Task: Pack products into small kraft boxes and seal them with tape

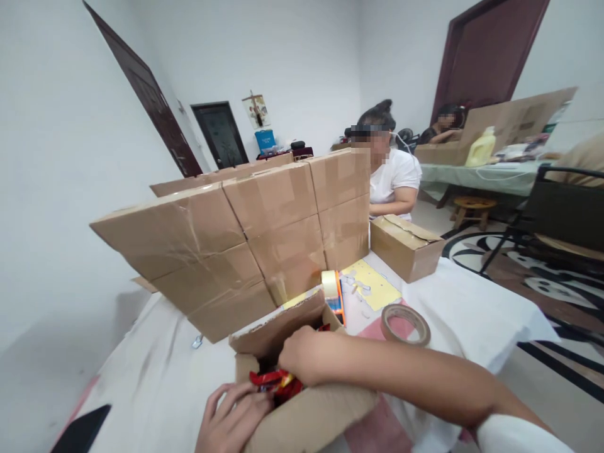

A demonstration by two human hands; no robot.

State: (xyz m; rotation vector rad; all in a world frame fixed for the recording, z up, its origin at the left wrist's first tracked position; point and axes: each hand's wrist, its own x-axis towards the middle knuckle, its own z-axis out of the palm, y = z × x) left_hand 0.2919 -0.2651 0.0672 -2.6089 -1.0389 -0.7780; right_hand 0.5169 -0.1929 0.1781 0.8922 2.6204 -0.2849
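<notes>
An opened cardboard box (311,418) stands in front of me with its flaps up. Red shiny packets (287,385) with some yellow show inside it. My right hand (304,355) reaches into the box from the right, curled with knuckles up; its fingertips and anything in them are hidden. At the box's left side rests my left hand (236,412), fingers apart and laid over the edge, their tips close to the red packets. Right of the box lies a roll of brown tape (406,325). Behind the box is a tape dispenser (335,296) with orange edges.
Stacked closed cartons (264,233) form a wall across the table (141,377). Another carton (406,245) sits at the right, near a yellow printed sheet (372,283). A person in a white top (396,176) sits beyond. A dark flat object (82,431) lies at lower left.
</notes>
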